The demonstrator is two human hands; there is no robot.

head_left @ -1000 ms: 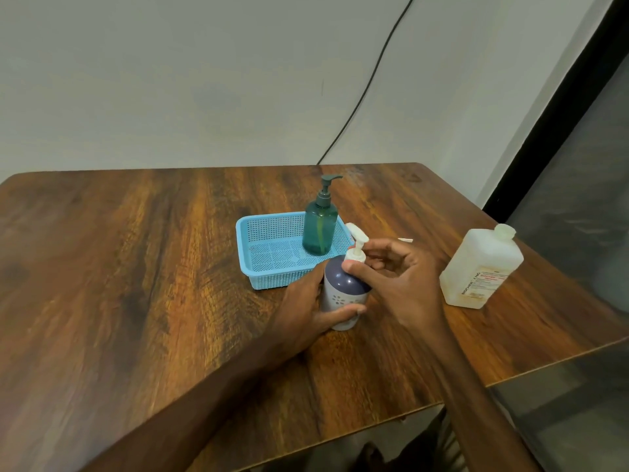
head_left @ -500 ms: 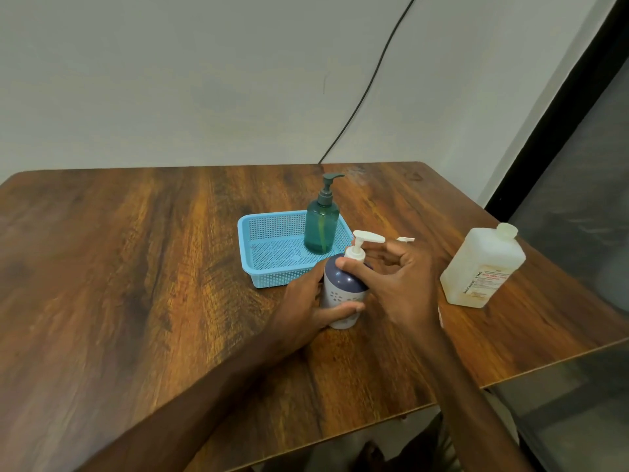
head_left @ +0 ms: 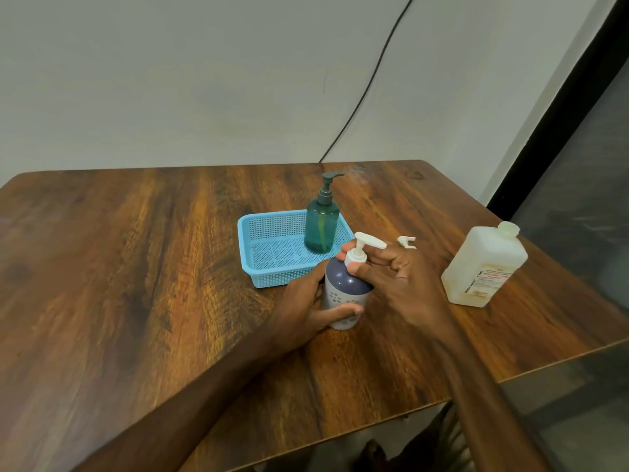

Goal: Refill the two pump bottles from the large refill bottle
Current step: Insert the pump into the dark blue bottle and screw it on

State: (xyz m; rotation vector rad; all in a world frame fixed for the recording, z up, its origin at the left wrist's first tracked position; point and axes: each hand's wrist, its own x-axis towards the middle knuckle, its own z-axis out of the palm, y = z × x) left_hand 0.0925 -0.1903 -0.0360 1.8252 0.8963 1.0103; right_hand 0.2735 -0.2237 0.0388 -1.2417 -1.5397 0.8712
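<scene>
While my left hand (head_left: pixel 308 303) wraps the body of the purple pump bottle (head_left: pixel 345 294) and pins it upright on the table (head_left: pixel 136 267) just in front of the blue basket (head_left: pixel 269 247), my right hand (head_left: pixel 398 284) pinches the white collar under its pump head (head_left: pixel 366 245) with thumb and forefinger, the other fingers spread loose. Over the last second the nozzle has swung round, from pointing away and left to pointing right, so I judge the cap is turning and the thread is backing off. That means this first bottle is nearly open but nothing has been poured. The green pump bottle (head_left: pixel 321 223) stands in the basket's far right corner, pump on, untouched. The large refill bottle (head_left: pixel 483 267) stands near the table's right edge, well apart from my hands, its cap seemingly on. A small white clip (head_left: pixel 406 241) lies on the table beyond my right fingers. Next I expect a few more twists, then lifting the pump out with its tube
</scene>
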